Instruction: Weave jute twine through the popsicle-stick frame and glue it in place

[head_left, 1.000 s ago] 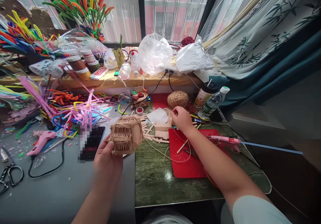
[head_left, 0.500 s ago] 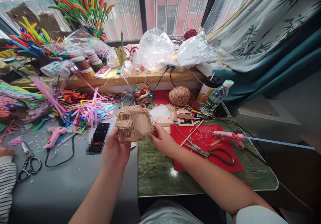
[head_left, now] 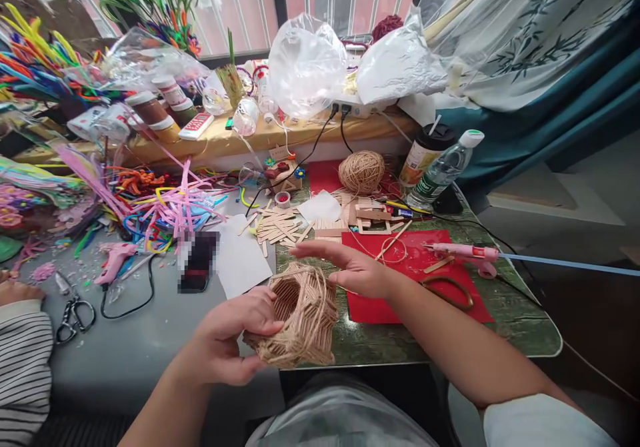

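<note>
A hollow basket (head_left: 311, 330) of stacked craft sticks, wound with twine, is tilted near the front edge of the table with its opening up and to the left. My left hand (head_left: 237, 330) grips its left side, thumb below and fingers over the rim. Above its upper right edge, my right hand (head_left: 357, 270) is stretched out with fingers apart, holding nothing. To the right of it lies a red sheet (head_left: 385, 307), with gold-handled scissors (head_left: 453, 291) partly hidden by my forearm and a pink glue gun (head_left: 465, 252) on it.
Loose craft sticks (head_left: 280, 225), white paper (head_left: 240, 253) and a twine ball (head_left: 361, 171) lie behind. A water bottle (head_left: 445, 173) and cup (head_left: 423, 157) stand at back right. On the left are a phone (head_left: 199, 260), another glue gun (head_left: 115, 263), scissors (head_left: 75, 317) and another person's hand (head_left: 17, 290).
The basket has come down and closer to me and turned, so its opening now shows. My right hand has let go of it and opened. The view has tilted down slightly.
</note>
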Demonstrator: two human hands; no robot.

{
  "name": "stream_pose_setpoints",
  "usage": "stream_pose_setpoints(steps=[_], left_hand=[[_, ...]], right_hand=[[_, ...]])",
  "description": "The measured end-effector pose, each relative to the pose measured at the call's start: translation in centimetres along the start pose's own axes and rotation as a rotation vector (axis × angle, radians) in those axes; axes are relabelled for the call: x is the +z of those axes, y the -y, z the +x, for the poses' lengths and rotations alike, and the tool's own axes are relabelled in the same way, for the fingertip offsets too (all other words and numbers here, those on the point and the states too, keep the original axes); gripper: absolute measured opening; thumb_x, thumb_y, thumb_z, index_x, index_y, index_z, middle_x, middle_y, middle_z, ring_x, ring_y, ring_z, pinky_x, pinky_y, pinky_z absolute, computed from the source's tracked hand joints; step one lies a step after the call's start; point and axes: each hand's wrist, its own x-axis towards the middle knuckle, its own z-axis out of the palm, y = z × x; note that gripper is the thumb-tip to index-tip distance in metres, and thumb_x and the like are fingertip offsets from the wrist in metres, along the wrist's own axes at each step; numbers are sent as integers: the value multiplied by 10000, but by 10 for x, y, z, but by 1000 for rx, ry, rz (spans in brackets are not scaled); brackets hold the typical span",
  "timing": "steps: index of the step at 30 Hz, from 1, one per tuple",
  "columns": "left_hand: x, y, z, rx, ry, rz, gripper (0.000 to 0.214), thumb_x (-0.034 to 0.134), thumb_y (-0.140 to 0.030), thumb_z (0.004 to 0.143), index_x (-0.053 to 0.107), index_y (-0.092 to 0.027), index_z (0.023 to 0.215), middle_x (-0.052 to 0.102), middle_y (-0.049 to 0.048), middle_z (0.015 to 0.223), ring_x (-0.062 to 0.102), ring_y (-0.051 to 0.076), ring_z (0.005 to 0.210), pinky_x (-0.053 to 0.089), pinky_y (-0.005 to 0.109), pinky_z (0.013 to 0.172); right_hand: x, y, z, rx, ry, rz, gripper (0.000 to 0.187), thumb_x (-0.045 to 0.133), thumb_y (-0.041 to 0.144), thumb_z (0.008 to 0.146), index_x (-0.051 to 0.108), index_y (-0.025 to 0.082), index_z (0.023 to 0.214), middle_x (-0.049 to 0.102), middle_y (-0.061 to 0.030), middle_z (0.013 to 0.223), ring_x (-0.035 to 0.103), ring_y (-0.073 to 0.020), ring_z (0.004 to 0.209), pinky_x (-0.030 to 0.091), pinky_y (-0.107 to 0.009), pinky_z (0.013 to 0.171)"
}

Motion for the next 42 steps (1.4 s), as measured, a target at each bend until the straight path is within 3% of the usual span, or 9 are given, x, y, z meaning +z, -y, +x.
stream_pose_setpoints(steps=[4,6,8,11,18,26,33,38,42], left_hand=[[-1,-8,1,-2,27,-2,402,795,-291,893,733,-222,1285,763,95,836,717,236,782,538,483,962],[-2,-8,0,-6,15,-33,380,779,-337,913,742,-218,1272,756,91,809,710,232,765,544,470,931],[-1,-5,-1,-10,-1,-77,374,770,-371,927,748,-222,1270,744,86,788,696,225,752,542,457,897],[3,2,-4,-32,-40,-158,354,778,-387,928,760,-244,1251,723,72,776,671,212,743,527,451,878],[13,18,-7,-85,-118,-313,352,814,-408,888,776,-255,1203,635,31,754,574,182,718,495,444,858],[18,27,-9,-112,-174,-409,363,822,-403,878,766,-224,1189,606,26,792,560,174,744,471,438,859],[29,27,-12,-111,-292,-488,370,865,-461,833,761,-236,1108,553,-7,742,543,154,714,472,390,831],[35,23,-8,-258,-528,-662,379,945,-509,734,746,-233,902,588,0,745,588,164,726,529,324,752],[28,24,-4,-375,-545,-736,419,979,-526,655,757,-233,856,707,53,813,696,230,770,615,382,753]], right_hand=[[-1,-9,-6,7,-39,-35,519,648,494,1043,617,230,1489,715,-94,1205,665,-206,1050,550,-367,942],[-4,-3,-7,-43,-85,-140,369,682,473,1038,734,182,1258,696,-47,953,604,-153,816,508,-293,765],[-9,6,-6,-128,-92,-222,255,715,417,1036,759,170,991,658,-20,808,550,-131,712,449,-272,681],[-16,20,-5,-238,-96,-284,290,763,355,1014,697,182,791,585,8,706,510,-125,665,410,-268,636],[-22,30,-9,-260,-191,-409,284,752,285,1025,644,199,777,524,30,688,467,-126,660,380,-272,628],[-23,-1,-10,-152,-222,-438,285,747,347,1028,669,199,796,547,30,702,484,-131,661,390,-278,648],[3,-24,-5,-126,-250,-332,422,643,497,1072,622,200,773,534,25,697,502,-135,658,410,-270,639],[20,-32,-5,-103,-355,-382,398,503,493,1129,626,216,871,571,-1,767,548,-162,722,467,-296,712],[23,-35,-6,-95,-411,-435,391,457,495,1141,631,220,923,639,-30,837,589,-177,775,497,-310,755]])
